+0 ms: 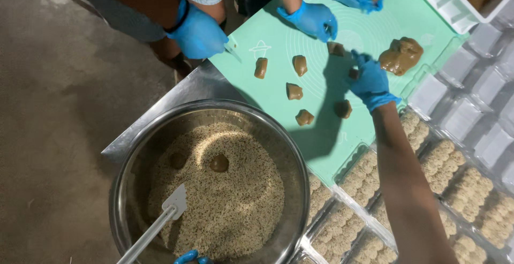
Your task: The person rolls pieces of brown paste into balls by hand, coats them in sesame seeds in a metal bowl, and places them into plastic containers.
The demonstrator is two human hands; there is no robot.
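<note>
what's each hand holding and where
The right hand pinches a small dough piece by its top, low over the mat. Only a sliver of the left hand shows, so its hold cannot be told.

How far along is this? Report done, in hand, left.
Done: coated pieces fill several clear trays. In hand: right hand touches a dough piece on the green mat; two sit in the seed bowl. Left: loose cut pieces, the dough lump, empty trays.
</note>
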